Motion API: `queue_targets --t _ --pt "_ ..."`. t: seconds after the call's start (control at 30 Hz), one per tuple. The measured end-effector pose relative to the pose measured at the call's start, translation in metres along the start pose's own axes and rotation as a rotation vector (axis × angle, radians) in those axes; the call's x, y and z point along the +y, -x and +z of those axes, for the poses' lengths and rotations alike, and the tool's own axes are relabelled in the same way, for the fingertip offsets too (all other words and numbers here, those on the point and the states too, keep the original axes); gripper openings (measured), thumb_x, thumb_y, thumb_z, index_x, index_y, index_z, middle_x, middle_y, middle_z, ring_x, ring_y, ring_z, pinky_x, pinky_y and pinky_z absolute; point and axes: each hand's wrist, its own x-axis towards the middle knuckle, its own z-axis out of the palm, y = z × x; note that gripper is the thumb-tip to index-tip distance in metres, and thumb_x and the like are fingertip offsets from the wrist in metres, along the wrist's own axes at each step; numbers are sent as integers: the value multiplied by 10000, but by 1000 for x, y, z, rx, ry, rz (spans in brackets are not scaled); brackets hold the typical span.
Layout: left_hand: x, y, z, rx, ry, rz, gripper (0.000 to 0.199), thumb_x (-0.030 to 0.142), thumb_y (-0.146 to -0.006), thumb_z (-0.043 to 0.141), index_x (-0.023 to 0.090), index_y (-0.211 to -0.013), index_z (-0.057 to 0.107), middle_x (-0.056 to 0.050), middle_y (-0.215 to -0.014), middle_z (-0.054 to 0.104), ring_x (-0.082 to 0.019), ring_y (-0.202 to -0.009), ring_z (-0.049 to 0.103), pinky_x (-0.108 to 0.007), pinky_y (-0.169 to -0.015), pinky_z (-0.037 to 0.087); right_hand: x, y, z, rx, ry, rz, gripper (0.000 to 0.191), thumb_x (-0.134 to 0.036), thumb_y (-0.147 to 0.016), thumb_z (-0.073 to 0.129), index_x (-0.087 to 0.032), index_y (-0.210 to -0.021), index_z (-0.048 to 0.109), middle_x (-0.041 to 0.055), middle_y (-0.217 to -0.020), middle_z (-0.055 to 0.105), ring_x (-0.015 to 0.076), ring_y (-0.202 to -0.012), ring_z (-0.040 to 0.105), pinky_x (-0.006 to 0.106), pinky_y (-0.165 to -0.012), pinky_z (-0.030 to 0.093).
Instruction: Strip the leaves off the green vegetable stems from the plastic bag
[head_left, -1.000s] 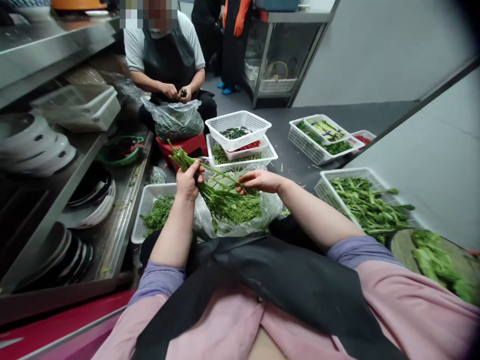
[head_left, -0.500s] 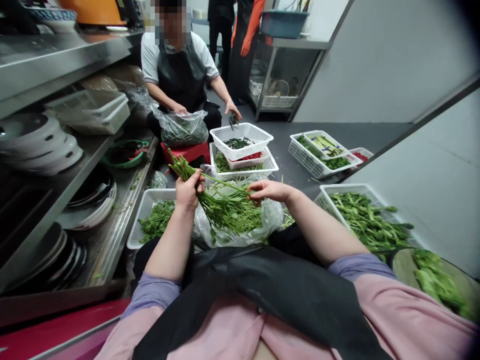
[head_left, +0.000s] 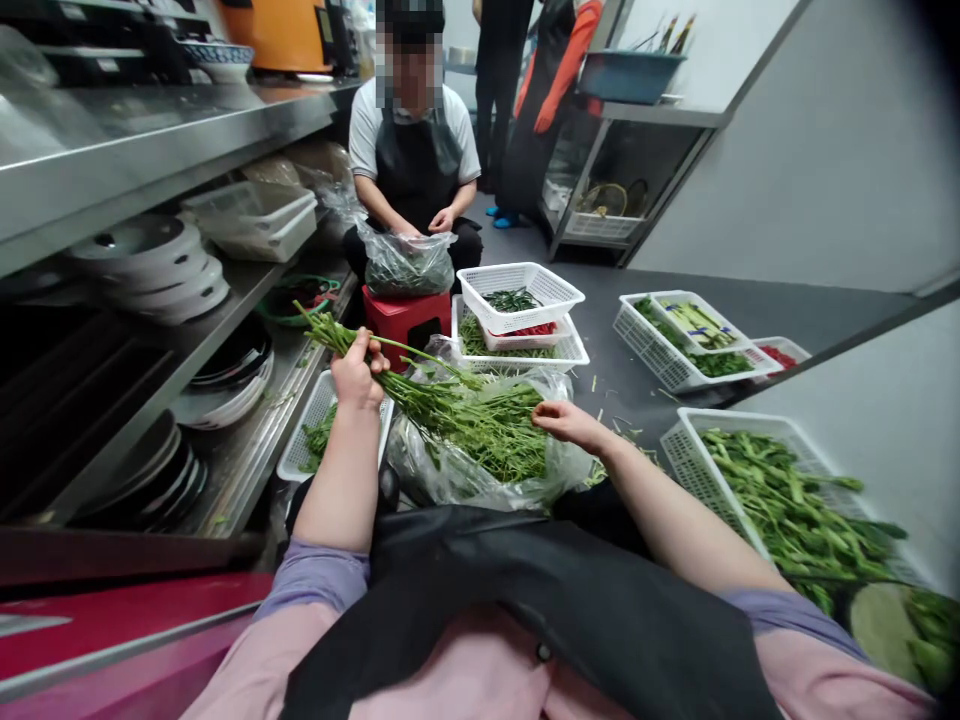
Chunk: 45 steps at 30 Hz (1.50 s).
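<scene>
My left hand [head_left: 358,370] is closed around a bunch of thin leafy green stems [head_left: 420,400]. The cut ends stick out to the upper left, and the leafy ends hang over an open clear plastic bag [head_left: 566,455]. More of the same greens [head_left: 510,450] fill that bag in front of my knees. Over the bag's right side is my right hand [head_left: 564,420], its fingers curled together in a pinch. Whatever the fingertips hold, if anything, is too small to make out.
A co-worker [head_left: 416,160] sits opposite, hands at a plastic bag on a red stool [head_left: 390,325]. Stacked white baskets [head_left: 574,350] stand ahead. More vegetable baskets line the right, including a large one [head_left: 679,450]. Metal shelves [head_left: 247,500] with plates flank the left.
My right hand has come away from the stem it was touching and dropped slightly. The co-worker's hand has left the white basket for the bag. The view has swung left.
</scene>
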Motion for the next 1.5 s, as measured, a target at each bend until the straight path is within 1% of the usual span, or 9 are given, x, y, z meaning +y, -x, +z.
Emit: queue_targets --t 0.13,0.27,0.33,0.47,0.57,0.7,1.07,1.37,1.5 --pt "8 -8 -11 -16 54 -22 281 299 -665 786 154 -694 547 77 -505 497 -18 -329 348 -196 -380 299 24 -6 14 114 194 76 227 -342 -782 513 -162 -719 636 27 -638 573 144 -602 489 291 -597 425" --pt "10 -8 -15 -41 111 -52 284 287 -675 785 155 -694 534 82 -505 492 -12 -326 334 -188 -382 299 21 -1 34 -212 235 181 246 -203 -682 607 -196 -902 718 62 -900 714 201 -803 634 311 -727 504" --pt "11 -7 -15 -42 125 -66 271 275 -685 779 154 -695 537 80 -508 497 -11 -326 333 -187 -384 304 5 3 38 -247 286 148 352 -102 -644 599 -212 -950 735 64 -1052 716 219 -942 647 308 -830 497" --pt "8 -4 -11 -61 128 -93 258 266 -702 770 152 -693 539 82 -497 486 -13 -323 329 -189 -382 302 -56 4 32 234 398 2 304 -146 -780 504 -180 -970 739 102 -996 712 243 -927 639 364 -867 466" --pt "3 2 -5 -92 95 -103 265 275 -705 772 155 -689 536 80 -497 486 -16 -324 335 -190 -383 298 -107 -3 29 487 321 -299 261 -271 -856 520 -193 -983 733 102 -1003 687 227 -907 614 360 -869 447" --pt "-1 9 2 -108 58 -118 277 292 -701 775 156 -673 535 76 -502 489 -14 -323 326 -197 -383 298 -141 -21 33 361 228 -441 137 -297 -787 649 -199 -803 745 65 -833 670 189 -793 585 329 -793 441" --pt "-9 3 2 -128 -21 -179 239 258 -716 753 155 -640 551 57 -496 508 -21 -315 323 -204 -365 307 -137 -38 19 -133 -207 -151 214 -312 -652 730 -125 -753 701 12 -671 636 95 -607 501 243 -587 401" --pt "-13 0 -2 -174 -71 -184 239 245 -675 757 149 -621 545 50 -481 519 -31 -302 348 -199 -345 300 -139 -34 14 -305 -485 -76 192 -267 -694 731 -121 -744 616 59 -693 679 113 -607 577 231 -569 439" --pt "-16 2 1 -144 -87 -145 294 275 -637 785 159 -610 516 60 -466 514 -28 -295 340 -195 -336 298 -136 -32 20 -269 -496 -77 201 -233 -710 711 -143 -845 593 49 -707 679 127 -609 596 250 -574 468"
